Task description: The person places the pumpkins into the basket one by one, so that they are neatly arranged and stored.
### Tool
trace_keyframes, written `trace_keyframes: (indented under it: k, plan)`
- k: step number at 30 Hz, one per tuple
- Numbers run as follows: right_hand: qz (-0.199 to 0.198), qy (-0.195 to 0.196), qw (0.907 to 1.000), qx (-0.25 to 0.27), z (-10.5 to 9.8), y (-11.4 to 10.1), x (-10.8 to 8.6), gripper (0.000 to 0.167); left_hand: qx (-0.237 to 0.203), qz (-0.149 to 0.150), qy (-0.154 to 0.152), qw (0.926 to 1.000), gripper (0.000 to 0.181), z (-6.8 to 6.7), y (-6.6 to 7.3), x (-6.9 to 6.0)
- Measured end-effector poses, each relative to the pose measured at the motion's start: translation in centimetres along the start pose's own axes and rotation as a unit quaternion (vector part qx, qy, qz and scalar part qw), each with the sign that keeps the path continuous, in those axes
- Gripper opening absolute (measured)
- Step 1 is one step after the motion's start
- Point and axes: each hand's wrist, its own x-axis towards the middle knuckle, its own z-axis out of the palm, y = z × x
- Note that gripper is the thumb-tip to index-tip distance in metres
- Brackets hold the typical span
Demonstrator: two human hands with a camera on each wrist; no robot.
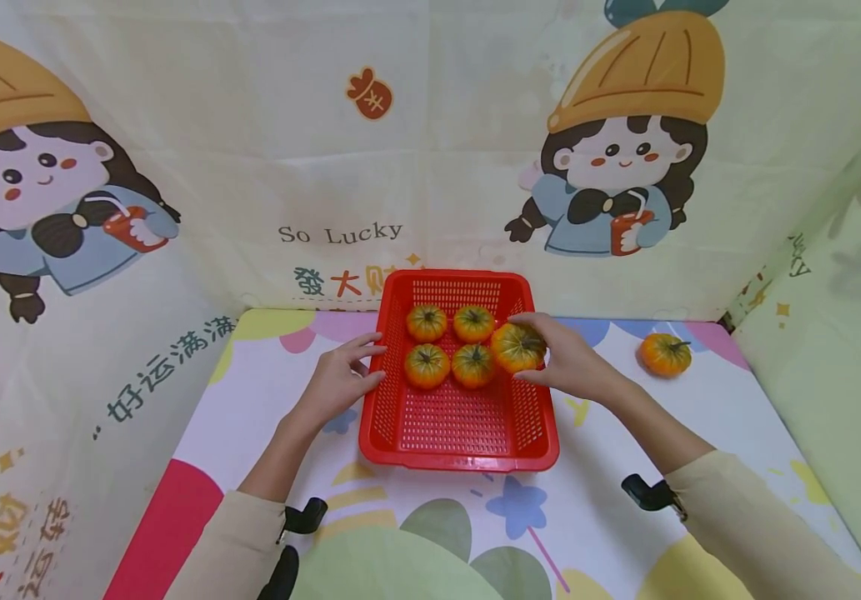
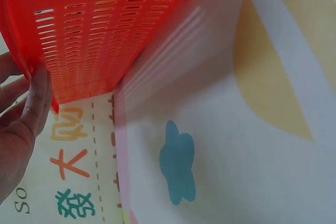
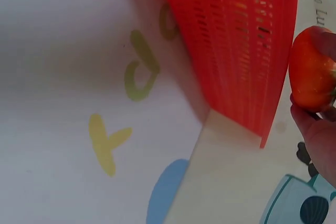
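A red plastic basket with slotted walls stands on the table. Several small orange pumpkins with green tops, among them one pumpkin, sit in two rows in its far half. My right hand grips another small pumpkin over the basket's right rim; in the right wrist view this pumpkin shows beside the rim, between thumb and fingers. At the left rim, my left hand touches the basket with extended fingers. The left wrist view shows these fingers against the rim, their far tips partly hidden.
One more small pumpkin lies on the table at the far right. The tabletop has a colourful printed cover. A printed cloth hangs behind the table, close to the basket's far end, and continues along both sides.
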Motion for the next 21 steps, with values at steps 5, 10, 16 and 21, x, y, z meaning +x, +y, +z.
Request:
trace_keyframes:
  k: [5, 10, 16, 21]
  plan:
    - [-0.024, -0.029, 0.9993, -0.005, 1.1, -1.5, 0.7, 0.084, 0.001, 0.000, 0.003, 1.0000, 0.047, 0.0, -0.1, 0.0]
    - [-0.031, -0.059, 0.9978, 0.009, 2.3, -2.8, 1.3, 0.083, 0.002, 0.004, 0.002, 1.0000, 0.047, 0.0, -0.1, 0.0]
    - [-0.031, -0.080, 0.9963, -0.003, 3.7, -4.0, 1.8, 0.080, 0.006, 0.004, 0.000, 1.0000, 0.047, 0.0, -0.2, 0.1]
    - [-0.034, -0.099, 0.9945, 0.003, 4.9, -4.8, 2.2, 0.079, 0.007, 0.004, 0.000, 1.0000, 0.048, 0.0, -0.3, 0.2]
